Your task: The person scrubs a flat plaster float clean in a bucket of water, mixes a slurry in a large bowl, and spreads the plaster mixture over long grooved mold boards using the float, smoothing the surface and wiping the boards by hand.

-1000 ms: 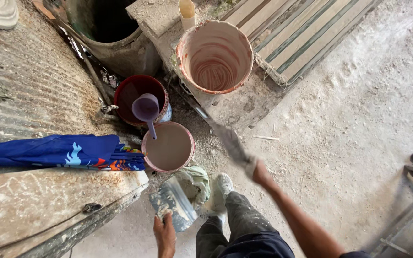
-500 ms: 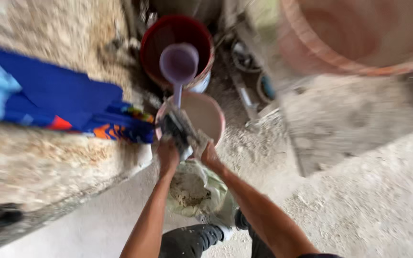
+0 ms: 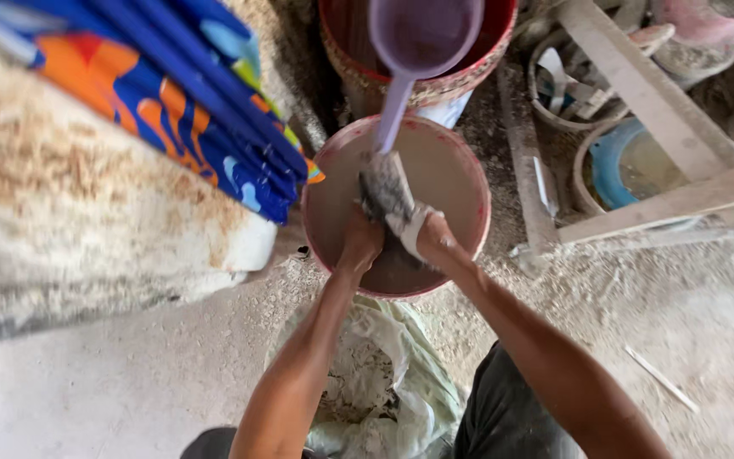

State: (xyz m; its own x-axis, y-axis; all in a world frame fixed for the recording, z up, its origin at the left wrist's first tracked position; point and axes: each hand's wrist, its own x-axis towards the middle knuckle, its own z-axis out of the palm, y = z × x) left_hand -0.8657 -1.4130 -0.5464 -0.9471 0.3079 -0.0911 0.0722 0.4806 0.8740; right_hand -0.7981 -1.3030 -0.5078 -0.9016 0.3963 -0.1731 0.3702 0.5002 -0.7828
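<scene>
My left hand (image 3: 360, 244) and my right hand (image 3: 435, 240) meet over a pink-rimmed bucket (image 3: 483, 197) of muddy brown water. Between them is a trowel (image 3: 382, 185) with a grey, mortar-caked blade pointing away from me. My right hand grips its pale handle. My left hand is closed on the near end of the blade, right beside the right hand. A purple plastic scoop (image 3: 422, 34) rests in a red bucket (image 3: 439, 87) just beyond, its handle reaching down to the trowel tip.
A blue and orange patterned folded fabric (image 3: 172, 93) lies on a rough concrete ledge (image 3: 70, 229) at left. An open sack of white powder (image 3: 375, 374) sits between my knees. Wooden planks (image 3: 639, 81), a blue basin (image 3: 630, 161) and debris crowd the right.
I have leaned in much closer over the bucket. My right hand brought the trowel from out at the right to the bucket, and my left hand came up from the bag to join it.
</scene>
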